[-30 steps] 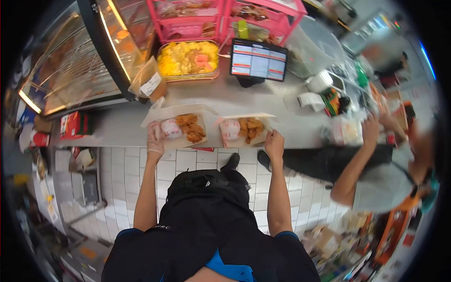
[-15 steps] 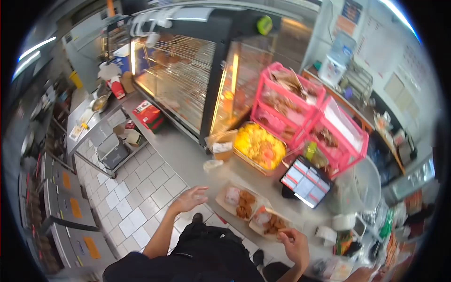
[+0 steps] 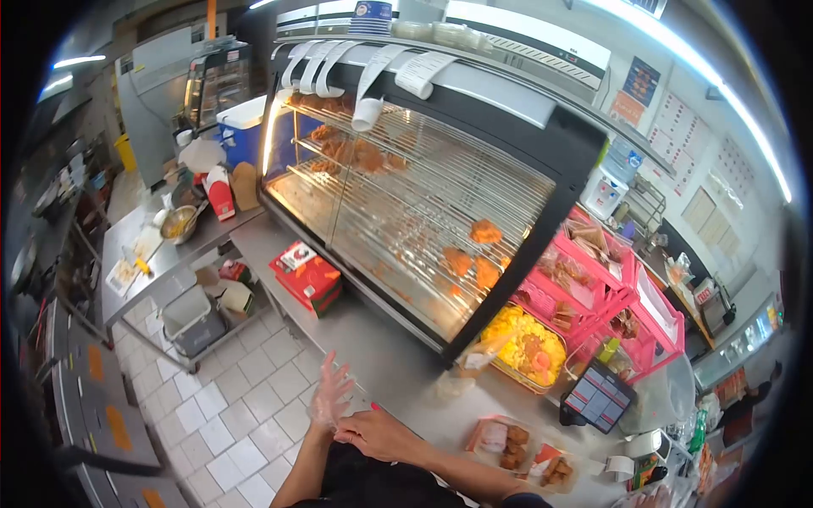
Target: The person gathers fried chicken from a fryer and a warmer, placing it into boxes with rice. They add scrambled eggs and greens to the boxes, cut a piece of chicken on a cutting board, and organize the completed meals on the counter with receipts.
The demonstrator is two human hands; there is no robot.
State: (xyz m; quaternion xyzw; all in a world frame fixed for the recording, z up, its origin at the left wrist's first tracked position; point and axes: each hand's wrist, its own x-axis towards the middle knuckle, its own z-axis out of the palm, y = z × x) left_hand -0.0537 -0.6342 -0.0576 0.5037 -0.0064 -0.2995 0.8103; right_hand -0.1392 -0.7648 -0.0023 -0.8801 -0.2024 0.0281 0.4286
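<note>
A clear plastic glove [image 3: 327, 405] covers my left hand [image 3: 333, 388], which is raised with its fingers spread. My right hand [image 3: 373, 433] reaches across to the left wrist, its fingers closed on the glove's cuff. Both hands are in front of my body, at the near edge of the steel counter [image 3: 398, 372]. To the right of them, two open paper food boxes stand side by side. The left box [image 3: 476, 433] holds fried chicken pieces and a wrapped pale portion; the right box [image 3: 540, 484] holds browned pieces too.
A heated display case [image 3: 457, 339] with fried pieces on racks fills the back, paper slips [image 3: 373, 85] hanging from its top. Right of it are a tray of yellow food [image 3: 525, 347], pink baskets [image 3: 584, 296] and a tablet [image 3: 600, 395]. A red box [image 3: 305, 275] stands at left.
My right hand has moved left from beside the food boxes to my left wrist and taken hold of the glove. The view has turned left toward the display case.
</note>
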